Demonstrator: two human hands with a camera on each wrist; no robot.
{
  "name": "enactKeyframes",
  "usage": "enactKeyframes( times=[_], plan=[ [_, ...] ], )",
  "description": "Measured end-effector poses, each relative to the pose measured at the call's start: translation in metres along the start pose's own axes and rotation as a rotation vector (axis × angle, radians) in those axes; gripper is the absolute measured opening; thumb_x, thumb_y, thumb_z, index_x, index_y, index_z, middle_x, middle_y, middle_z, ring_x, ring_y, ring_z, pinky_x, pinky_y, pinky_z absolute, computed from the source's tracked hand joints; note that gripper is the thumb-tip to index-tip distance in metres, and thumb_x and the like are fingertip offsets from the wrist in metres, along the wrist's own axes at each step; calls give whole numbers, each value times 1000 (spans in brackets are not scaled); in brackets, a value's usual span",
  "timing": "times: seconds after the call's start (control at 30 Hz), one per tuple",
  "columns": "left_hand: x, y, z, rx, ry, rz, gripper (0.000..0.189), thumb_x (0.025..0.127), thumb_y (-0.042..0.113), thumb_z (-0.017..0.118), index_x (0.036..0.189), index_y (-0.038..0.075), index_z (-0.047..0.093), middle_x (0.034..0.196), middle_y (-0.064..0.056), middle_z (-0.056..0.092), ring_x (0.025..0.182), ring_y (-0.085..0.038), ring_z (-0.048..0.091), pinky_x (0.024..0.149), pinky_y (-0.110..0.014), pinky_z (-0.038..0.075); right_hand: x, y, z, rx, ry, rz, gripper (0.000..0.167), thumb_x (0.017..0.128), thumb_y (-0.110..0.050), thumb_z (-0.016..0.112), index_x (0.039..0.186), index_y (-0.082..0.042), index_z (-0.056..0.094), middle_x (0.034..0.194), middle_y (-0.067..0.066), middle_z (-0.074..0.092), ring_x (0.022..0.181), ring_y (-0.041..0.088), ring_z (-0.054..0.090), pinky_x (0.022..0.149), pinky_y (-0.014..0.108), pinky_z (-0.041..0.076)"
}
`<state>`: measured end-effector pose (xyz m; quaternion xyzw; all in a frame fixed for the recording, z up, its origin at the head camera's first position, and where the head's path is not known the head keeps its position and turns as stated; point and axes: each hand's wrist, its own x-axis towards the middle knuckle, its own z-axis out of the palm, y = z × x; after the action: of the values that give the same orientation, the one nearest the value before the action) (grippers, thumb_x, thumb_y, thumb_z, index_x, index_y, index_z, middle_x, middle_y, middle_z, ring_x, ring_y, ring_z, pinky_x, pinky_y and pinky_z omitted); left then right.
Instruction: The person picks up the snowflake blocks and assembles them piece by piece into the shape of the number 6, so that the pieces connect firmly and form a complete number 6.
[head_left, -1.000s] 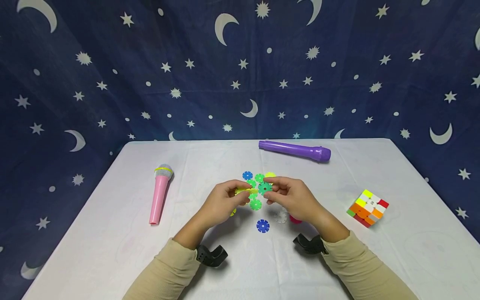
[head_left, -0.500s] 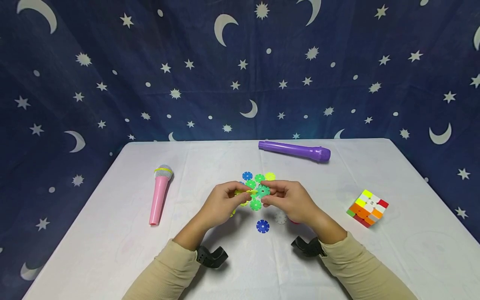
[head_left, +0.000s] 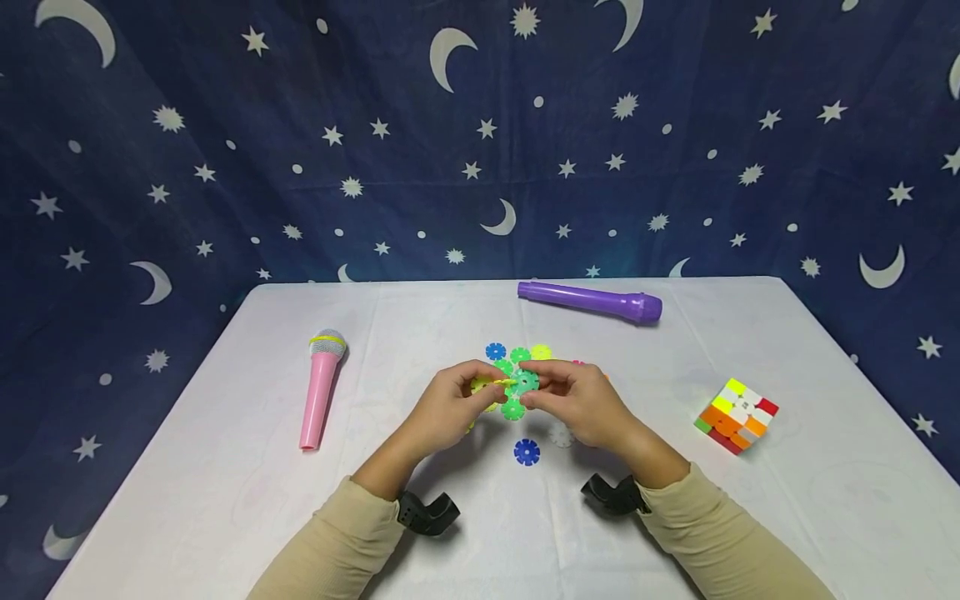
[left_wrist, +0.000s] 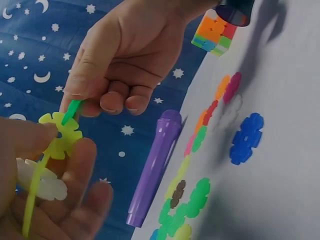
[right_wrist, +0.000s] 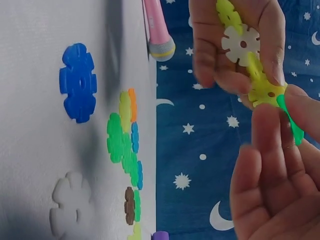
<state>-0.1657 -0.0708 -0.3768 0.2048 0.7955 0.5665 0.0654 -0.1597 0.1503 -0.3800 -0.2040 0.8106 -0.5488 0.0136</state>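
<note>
Over the middle of the table, my left hand (head_left: 448, 407) grips a chain of notched snowflake discs. In the right wrist view the chain has a yellow disc (right_wrist: 261, 91) at its near end, then a white disc (right_wrist: 231, 45) and more yellow pieces. A green disc (head_left: 528, 382) is pinched between the thumb and fingers of my right hand (head_left: 592, 406). Its edge meets the rim of the yellow end disc in both wrist views, the two discs crossing at an angle. My left fingers partly hide the rest of the chain.
Several loose discs lie under and around the hands, including a dark blue disc (head_left: 527, 452) and a clear disc (head_left: 561, 435). A pink microphone (head_left: 320, 392) lies left, a purple microphone (head_left: 588, 302) at the back, a puzzle cube (head_left: 737, 417) right.
My right hand has moved slightly left, bringing the green disc up to the yellow disc at the chain's end. My left hand stays nearly in place.
</note>
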Motion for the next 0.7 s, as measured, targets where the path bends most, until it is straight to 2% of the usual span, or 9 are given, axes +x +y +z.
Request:
enactKeyframes(
  times=[0.13,0.23,0.4,0.5,0.6,0.7],
  plan=[
    [0,0,-1,48,-9,-15,21,96,13,66,116,8,69,101,-2,65,73,-15,50,61,-26,44,1,1,-2,-34,-1,-22,43,85,-7,80,124,6,67,91,5,69,82,17,68,75,28,57],
    [0,1,-4,61,26,-41,17,95,13,67,112,8,71,94,-1,66,68,-15,49,59,-27,43,3,1,-6,-54,-14,-24,47,84,-6,80,127,6,64,96,9,69,83,18,68,76,28,56],
    [1,2,-9,66,96,-76,12,93,14,70,103,9,74,88,2,67,69,-16,48,60,-27,40,5,3,-20,-169,-50,48,47,87,-8,78,129,4,62,109,13,69,88,18,67,81,32,55],
    [2,2,-11,50,100,-84,10,93,14,71,100,8,72,98,2,70,74,-15,53,63,-27,42,6,4,-31,-276,-104,100,43,88,-11,76,128,2,64,115,14,69,93,20,66,84,39,55],
    [1,3,-12,6,77,-89,9,93,12,70,99,5,68,107,-3,71,80,-14,63,69,-27,48,7,9,-38,-363,-166,141,39,88,-10,76,125,0,66,116,12,69,96,23,65,88,44,53],
    [1,2,-13,-43,38,-86,15,94,7,67,108,3,61,111,-11,71,87,-19,69,77,-30,53,7,14,-42,-429,-222,161,35,87,-8,75,121,0,68,111,9,70,96,23,65,88,44,52]
  ],
)
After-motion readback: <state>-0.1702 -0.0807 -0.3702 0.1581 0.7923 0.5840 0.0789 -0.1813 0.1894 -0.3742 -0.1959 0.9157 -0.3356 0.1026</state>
